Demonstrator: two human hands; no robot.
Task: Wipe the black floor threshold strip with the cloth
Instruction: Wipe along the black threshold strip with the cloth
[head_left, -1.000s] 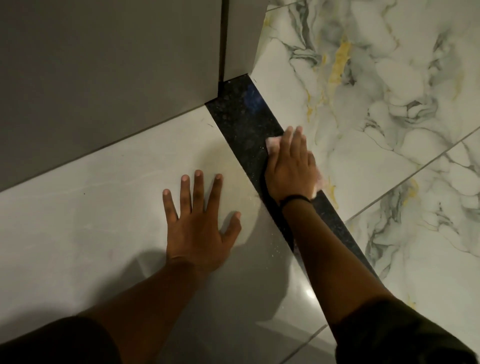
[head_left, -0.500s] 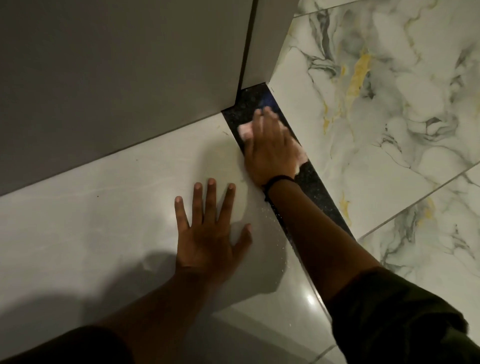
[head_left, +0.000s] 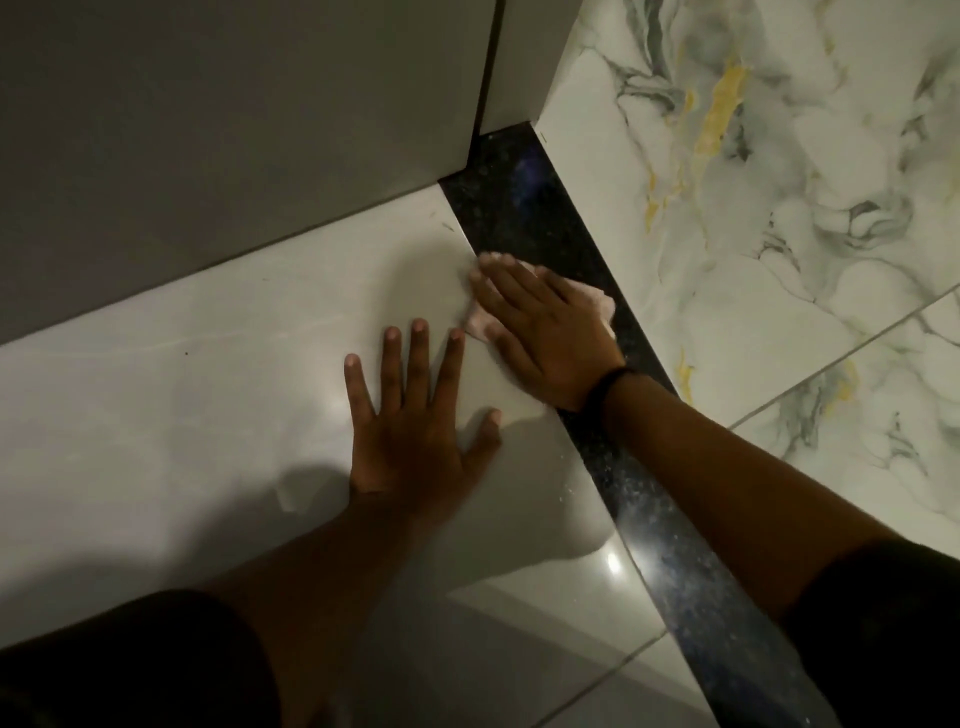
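Note:
The black speckled threshold strip (head_left: 524, 208) runs diagonally from the wall corner at top centre down to the lower right. My right hand (head_left: 545, 338) lies flat over a pale pink cloth (head_left: 480, 325), pressing it down across the strip's left edge and partly onto the grey tile. Only the cloth's edges show around my fingers. A dark band is on that wrist. My left hand (head_left: 415, 415) rests flat with fingers spread on the grey tile, just left of the right hand, holding nothing.
A plain grey glossy floor tile (head_left: 208, 389) lies left of the strip, and white marble-patterned tile (head_left: 779, 208) with grey and yellow veins lies right of it. A grey wall (head_left: 234, 130) and door-frame corner (head_left: 519, 62) close off the top.
My right hand and cloth slid up the strip to near the wall corner, then back down and leftward onto the strip's left edge. The left hand has stayed planted.

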